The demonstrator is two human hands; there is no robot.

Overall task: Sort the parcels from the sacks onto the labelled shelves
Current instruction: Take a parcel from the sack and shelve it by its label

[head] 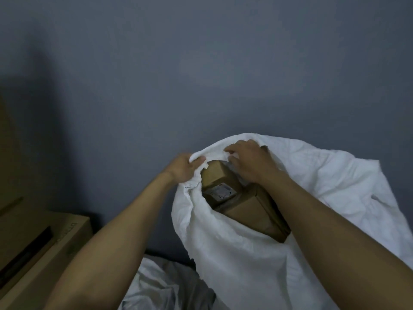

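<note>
The left hand (185, 166) grips the rim of a white sack (241, 260), with its fingers curled round a bunched fold of the fabric at the near-left side of the mouth. The right hand (248, 162) reaches over the opening from the right. Its fingers are bent downward at the far rim, and their tips meet white fabric just beyond the end of a parcel. I cannot tell whether they have hold of the fabric, the parcel or nothing.

Between the two hands, inside the open mouth, lies a small cardboard parcel (218, 182). It has a printed label (223, 190) on its upper face, with writing too blurred to read. Its far corner is torn and sits just beside the left thumb. Under it, and running back beneath the right forearm, lies a larger cardboard parcel (252, 213), partly covered by the sack's edge. Both parcels are still in the sack.

Below the left forearm a large cardboard box (44, 242) sits in shadow, with dark print along one edge. Between the forearms, nearest the person, lies a second crumpled sack (161, 285), greyer in the dim light and touching the white one.
</note>
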